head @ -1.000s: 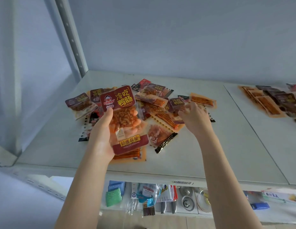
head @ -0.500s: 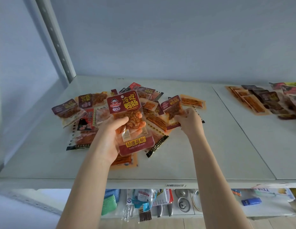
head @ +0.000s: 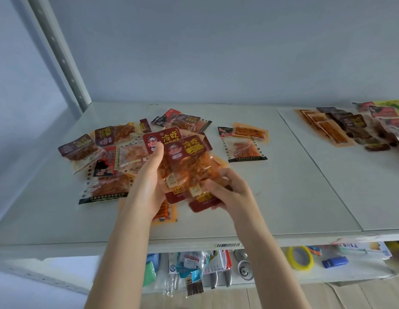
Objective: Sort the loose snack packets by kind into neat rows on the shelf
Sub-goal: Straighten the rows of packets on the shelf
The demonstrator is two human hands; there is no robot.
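Observation:
Above the pile on the white shelf, my left hand grips a red-topped duck-intestine snack packet. My right hand holds a second packet of the same kind by its lower end, laid over the first. Under and around them lies the loose pile of mixed packets: two more dark red ones at the left, black-edged ones, orange ones. Two further packets lie just right of the pile.
Sorted rows of orange and dark packets lie at the shelf's far right. A grey perforated upright rises at the back left. Below the shelf edge, a lower shelf holds small goods, a yellow tape roll and a blue item.
My right hand lifted a dark red packet from the pile and brought it left and nearer, onto the packet in my left hand. The camera view shifted slightly.

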